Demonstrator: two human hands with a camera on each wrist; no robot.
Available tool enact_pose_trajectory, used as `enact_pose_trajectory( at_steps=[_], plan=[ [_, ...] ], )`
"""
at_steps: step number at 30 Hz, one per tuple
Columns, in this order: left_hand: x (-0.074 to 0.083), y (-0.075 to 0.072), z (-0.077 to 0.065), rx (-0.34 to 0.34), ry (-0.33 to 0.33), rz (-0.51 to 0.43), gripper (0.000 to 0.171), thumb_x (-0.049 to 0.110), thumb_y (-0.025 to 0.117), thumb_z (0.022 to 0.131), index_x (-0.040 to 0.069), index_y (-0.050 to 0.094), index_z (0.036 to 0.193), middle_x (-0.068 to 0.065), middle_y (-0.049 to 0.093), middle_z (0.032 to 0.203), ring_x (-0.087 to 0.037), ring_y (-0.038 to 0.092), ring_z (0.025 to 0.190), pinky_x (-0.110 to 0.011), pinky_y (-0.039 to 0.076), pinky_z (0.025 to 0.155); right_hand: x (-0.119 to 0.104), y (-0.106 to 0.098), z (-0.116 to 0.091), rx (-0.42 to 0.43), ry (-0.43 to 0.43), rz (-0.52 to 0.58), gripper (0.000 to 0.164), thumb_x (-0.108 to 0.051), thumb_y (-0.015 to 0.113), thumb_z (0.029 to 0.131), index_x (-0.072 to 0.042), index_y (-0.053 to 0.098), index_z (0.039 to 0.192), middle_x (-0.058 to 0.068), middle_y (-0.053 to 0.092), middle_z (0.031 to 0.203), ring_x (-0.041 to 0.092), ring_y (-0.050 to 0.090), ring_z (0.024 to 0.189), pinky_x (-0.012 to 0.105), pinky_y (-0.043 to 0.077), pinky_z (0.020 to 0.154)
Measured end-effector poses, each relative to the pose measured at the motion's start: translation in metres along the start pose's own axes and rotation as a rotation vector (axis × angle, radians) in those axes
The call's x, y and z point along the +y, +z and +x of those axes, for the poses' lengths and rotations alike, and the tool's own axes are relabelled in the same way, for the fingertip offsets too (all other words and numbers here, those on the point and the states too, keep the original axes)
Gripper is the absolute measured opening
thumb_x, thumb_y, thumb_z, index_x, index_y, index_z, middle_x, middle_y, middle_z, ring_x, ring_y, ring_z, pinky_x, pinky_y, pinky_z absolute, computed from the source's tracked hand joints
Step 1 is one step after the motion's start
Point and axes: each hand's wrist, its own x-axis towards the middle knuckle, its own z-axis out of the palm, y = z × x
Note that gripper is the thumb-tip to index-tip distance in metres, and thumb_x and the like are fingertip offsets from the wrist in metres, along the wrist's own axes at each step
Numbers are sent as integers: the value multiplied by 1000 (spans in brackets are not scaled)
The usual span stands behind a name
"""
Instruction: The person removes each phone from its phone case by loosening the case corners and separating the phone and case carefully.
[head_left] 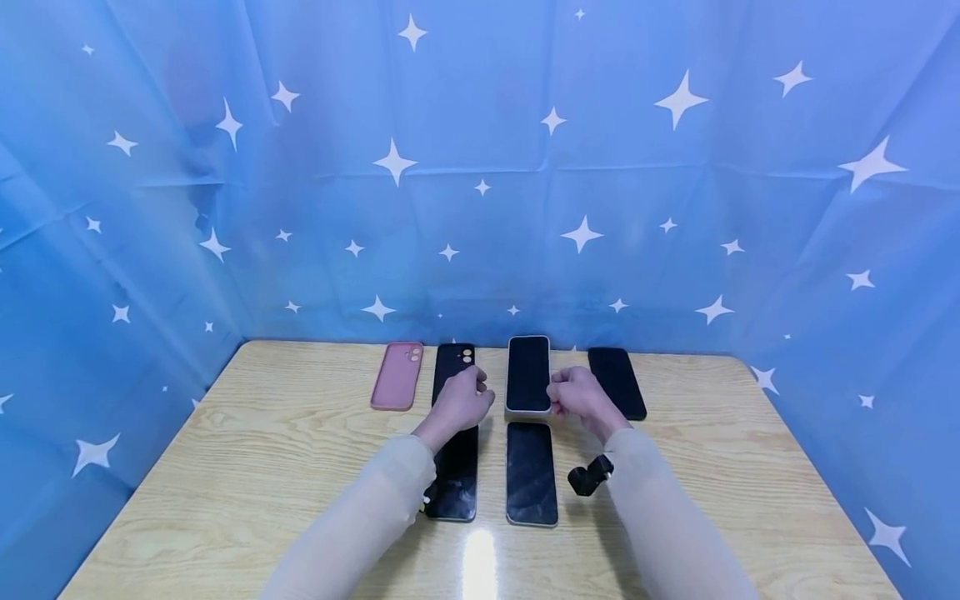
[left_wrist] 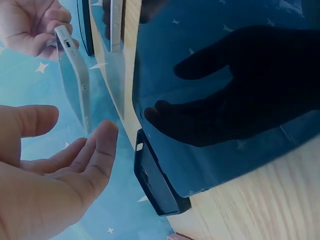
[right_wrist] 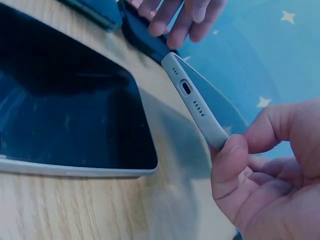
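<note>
My right hand (head_left: 581, 393) pinches the near right corner of a phone (head_left: 528, 373) between thumb and fingers. This phone has a dark screen and a pale edge (right_wrist: 199, 107) with a charging port and speaker holes, and it is raised off the table in the right wrist view. My left hand (head_left: 461, 398) hovers to the phone's left, fingers relaxed and thumb apart (left_wrist: 75, 165), holding nothing. Beneath the left hand and forearm lie a black phone case (head_left: 450, 360) with camera holes and a large dark phone (head_left: 456, 483).
A pink phone case (head_left: 396, 377) lies at the back left. Nearer me is another dark-screened phone (head_left: 531, 483), and a black phone-shaped piece (head_left: 617, 383) lies right of my right hand. Behind the wooden table (head_left: 247, 467) hangs a blue starred cloth (head_left: 480, 233).
</note>
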Motion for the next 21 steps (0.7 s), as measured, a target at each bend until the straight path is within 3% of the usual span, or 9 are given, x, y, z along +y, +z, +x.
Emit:
enact_pose_trajectory(
  at_steps=[8, 16, 21],
  plan=[
    [5, 3, -4, -17, -2, -42, 40, 24, 51, 107, -2, 58, 137, -15, 69, 121, -28, 66, 106, -45, 58, 91, -9, 3, -12, 14, -49, 32, 10, 6, 45, 89, 0, 52, 92, 6, 52, 72, 18, 51, 63, 31, 49, 56],
    [5, 3, -7, -32, 13, -94, 39, 26, 52, 107, 1, 61, 136, -12, 68, 124, -29, 66, 112, -46, 57, 94, -15, 7, -24, 33, -79, 58, 35, 5, 46, 89, 11, 55, 123, 6, 55, 77, 16, 53, 66, 29, 51, 58],
    [6, 2, -12, -50, 20, -173, 36, 22, 54, 106, 0, 61, 134, -10, 69, 111, -27, 69, 96, -41, 58, 84, -17, 11, -30, 40, -125, 81, 45, 7, 46, 87, 15, 53, 131, 5, 56, 76, 15, 53, 63, 26, 49, 54]
  ],
)
